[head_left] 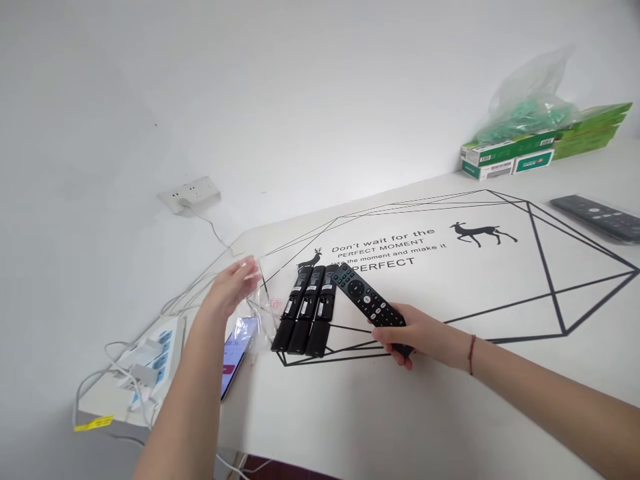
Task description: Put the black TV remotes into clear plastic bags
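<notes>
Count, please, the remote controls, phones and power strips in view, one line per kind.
Black plastic remote controls: 5 (three side by side, one in the right hand, one at the table's far right edge)
Lit-screen smartphone: 1, beside the clear plastic bag in the left hand
White power strip: 1
Total: 7

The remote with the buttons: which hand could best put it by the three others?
Right, probably: the right hand holds the remote beside the three remotes; the left hand touches a clear bag.
</notes>
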The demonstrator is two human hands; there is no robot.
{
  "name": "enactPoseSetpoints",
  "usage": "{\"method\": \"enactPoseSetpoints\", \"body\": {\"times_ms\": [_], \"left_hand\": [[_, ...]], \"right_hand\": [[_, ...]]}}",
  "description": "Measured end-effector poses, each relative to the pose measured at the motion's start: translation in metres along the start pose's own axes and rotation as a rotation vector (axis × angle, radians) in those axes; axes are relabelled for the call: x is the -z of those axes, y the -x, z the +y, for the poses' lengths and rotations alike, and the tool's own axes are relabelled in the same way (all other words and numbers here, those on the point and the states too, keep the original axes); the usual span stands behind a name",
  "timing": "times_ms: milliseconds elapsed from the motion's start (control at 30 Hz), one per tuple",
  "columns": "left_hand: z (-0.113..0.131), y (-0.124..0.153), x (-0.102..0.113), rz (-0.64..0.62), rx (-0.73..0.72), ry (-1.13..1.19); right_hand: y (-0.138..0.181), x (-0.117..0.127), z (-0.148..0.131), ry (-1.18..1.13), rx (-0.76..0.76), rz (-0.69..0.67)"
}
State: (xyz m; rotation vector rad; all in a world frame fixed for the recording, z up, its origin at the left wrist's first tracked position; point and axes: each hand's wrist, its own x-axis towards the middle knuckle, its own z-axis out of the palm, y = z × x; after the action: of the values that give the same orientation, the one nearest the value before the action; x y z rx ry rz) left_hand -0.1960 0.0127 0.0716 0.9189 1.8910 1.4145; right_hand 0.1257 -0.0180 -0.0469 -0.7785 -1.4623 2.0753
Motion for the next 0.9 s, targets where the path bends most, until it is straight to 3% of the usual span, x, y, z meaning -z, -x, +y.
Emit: {"method": "enactPoseSetpoints", "body": {"times_ms": [133,267,333,633,900], "left_hand": [[-0.034,-0.017,0.0,-0.117,-0.072,-0.42],[-0.063,-0.036,0.0,-0.144,-0.327,-0.932],[-0.073,-0.042,0.001,-0.174,-0.416,-1.06],[-0.095,-0.048,0.003,-0.299,-0.553,-1.176],[-0.083,-0.039,-0.001,-0.155,-0.64,-1.19]], "right_hand": [[0.0,0.0,-0.001,0.013,-0.01,-0.009],[0.0,0.0,-0.002,0.019,0.004,-0.027],[0.0,0.0,-0.002,0.017,0.007,-0.036],[-0.002,0.0,-0.002,-0.003,0.011,-0.043],[-0.002,0.0,0.0,-0.062,0.0,0.007]]}}
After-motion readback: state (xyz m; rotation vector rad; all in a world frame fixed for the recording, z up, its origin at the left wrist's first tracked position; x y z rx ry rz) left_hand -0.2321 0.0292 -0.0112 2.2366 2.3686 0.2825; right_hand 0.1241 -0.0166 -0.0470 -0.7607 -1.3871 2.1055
